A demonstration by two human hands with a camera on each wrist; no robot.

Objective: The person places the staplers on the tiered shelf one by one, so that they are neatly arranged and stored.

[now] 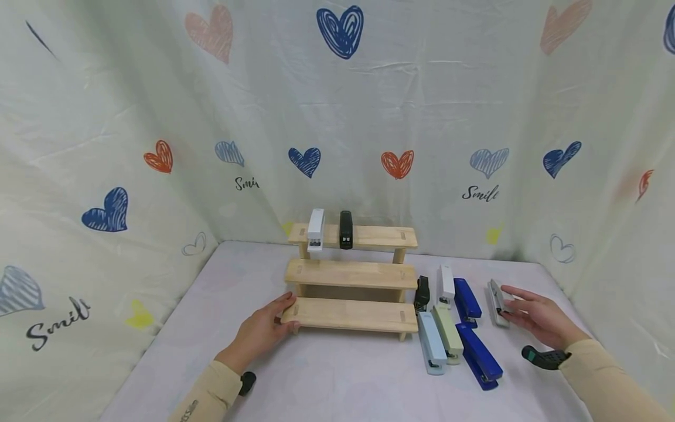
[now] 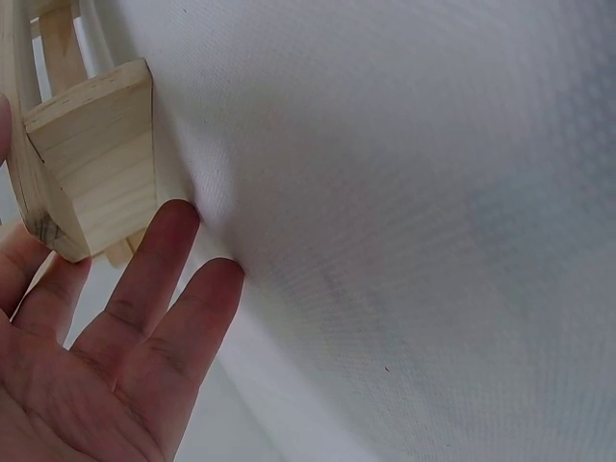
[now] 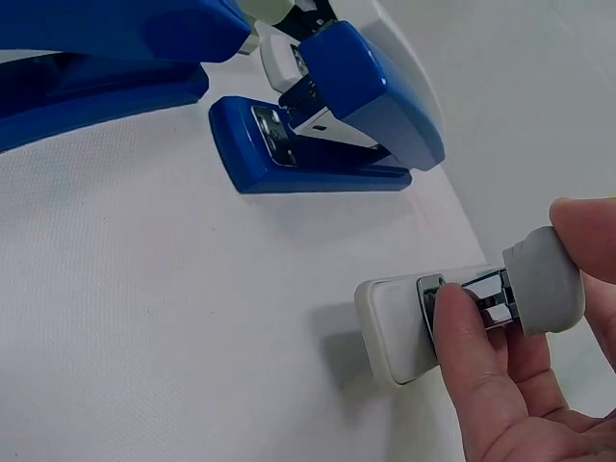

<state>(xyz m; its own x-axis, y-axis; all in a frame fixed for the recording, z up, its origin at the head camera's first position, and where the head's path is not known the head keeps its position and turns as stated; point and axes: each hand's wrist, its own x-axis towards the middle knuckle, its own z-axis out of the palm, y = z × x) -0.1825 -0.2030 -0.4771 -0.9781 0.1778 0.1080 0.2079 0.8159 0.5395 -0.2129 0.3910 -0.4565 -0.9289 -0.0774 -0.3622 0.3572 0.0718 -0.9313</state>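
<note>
A three-tier wooden rack stands on the table. My left hand grips the left end of its lowest shelf; in the left wrist view, the ring and little fingers stretch out beside the wood. On the right, my right hand holds a light grey and white stapler between thumb and fingers. The stapler's base is close over the table, with a shadow beside it. A white stapler and a black stapler sit side by side on the top shelf, towards its left.
Between the rack and my right hand lie a black stapler, a white one, a light blue one, a pale green one and two blue staplers. A heart-printed curtain surrounds the table's back and sides.
</note>
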